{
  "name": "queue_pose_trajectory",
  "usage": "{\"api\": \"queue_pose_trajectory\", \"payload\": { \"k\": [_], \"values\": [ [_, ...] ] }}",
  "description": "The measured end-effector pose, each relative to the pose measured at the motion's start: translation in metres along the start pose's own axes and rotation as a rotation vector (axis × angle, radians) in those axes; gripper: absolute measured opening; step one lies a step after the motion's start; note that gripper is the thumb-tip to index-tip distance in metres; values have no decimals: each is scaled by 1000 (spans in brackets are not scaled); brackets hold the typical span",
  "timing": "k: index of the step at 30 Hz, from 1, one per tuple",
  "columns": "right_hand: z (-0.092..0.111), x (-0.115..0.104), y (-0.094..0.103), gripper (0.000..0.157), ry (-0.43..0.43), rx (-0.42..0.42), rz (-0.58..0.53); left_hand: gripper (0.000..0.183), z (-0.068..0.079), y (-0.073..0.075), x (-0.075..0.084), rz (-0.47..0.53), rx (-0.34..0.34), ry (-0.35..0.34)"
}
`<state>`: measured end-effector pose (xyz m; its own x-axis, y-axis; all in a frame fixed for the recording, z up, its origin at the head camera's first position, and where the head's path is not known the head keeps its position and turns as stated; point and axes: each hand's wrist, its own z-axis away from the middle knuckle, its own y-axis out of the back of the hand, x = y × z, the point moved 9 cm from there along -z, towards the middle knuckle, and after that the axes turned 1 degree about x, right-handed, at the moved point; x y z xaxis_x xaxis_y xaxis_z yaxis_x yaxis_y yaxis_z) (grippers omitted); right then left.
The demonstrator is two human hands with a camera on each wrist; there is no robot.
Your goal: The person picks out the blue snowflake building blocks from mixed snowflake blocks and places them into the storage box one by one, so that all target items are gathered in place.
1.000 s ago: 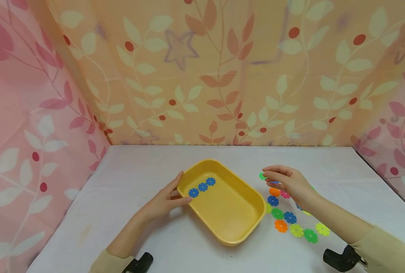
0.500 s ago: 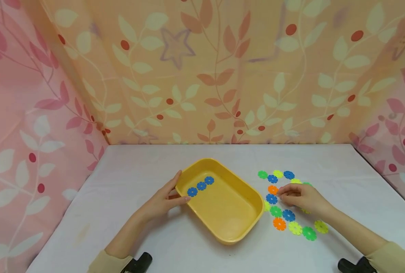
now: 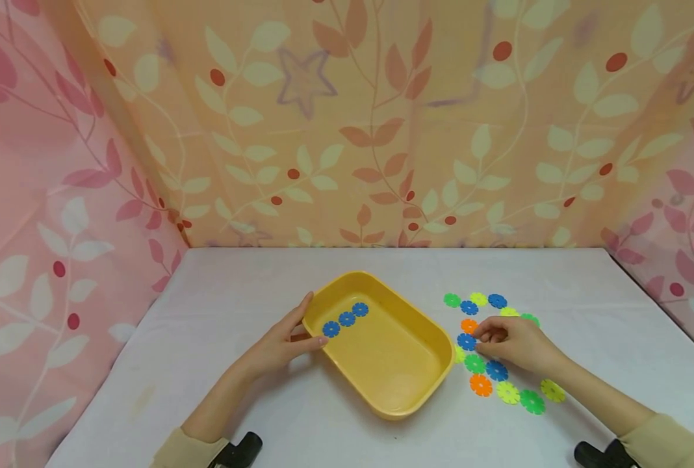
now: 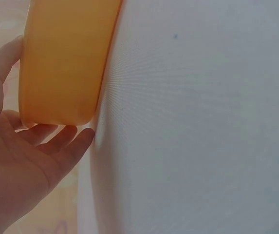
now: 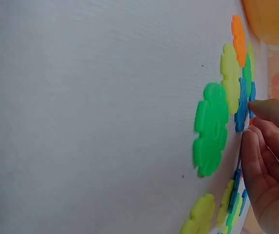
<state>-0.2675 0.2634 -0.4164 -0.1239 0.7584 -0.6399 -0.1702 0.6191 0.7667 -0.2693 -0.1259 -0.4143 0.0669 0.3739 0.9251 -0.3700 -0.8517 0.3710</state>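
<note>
My left hand grips the left end of a yellow plastic tray, thumb over the rim. In the left wrist view, its fingers lie against the tray's outer wall. Three blue flower-shaped discs sit in a row at the tray's left end. To the right of the tray, my right hand has curled fingers, thumb and index fingertips pinching the right edge of a blue flower-shaped disc on the table. The palm covers part of the disc group.
Around the right hand lie several flower-shaped discs: orange, green, yellow and blue. A yellow disc is close against the tray's right corner. Patterned curtains stand behind the white table.
My right hand has come down from the upper part of the disc group to the blue disc, its fingers curling in. The left hand and tray stay put.
</note>
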Motion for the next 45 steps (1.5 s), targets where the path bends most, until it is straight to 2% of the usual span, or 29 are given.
{"api": "queue_pose_trajectory", "payload": {
  "k": [14,20,32,39,45],
  "values": [
    [-2,-8,2,15,71,9,89,98,-1,-1,0,6,-2,4],
    [-2,-6,5,17,74,32,84,98,-1,-1,0,7,-10,-1],
    [3,-2,10,28,-11,58,-23,98,-1,-1,0,5,-8,3],
    [-1,-2,12,39,-72,45,-183,97,0,-1,2,10,-14,-9],
    [-5,-2,10,42,-89,27,-252,97,0,-1,2,12,-16,-15]
  ]
}}
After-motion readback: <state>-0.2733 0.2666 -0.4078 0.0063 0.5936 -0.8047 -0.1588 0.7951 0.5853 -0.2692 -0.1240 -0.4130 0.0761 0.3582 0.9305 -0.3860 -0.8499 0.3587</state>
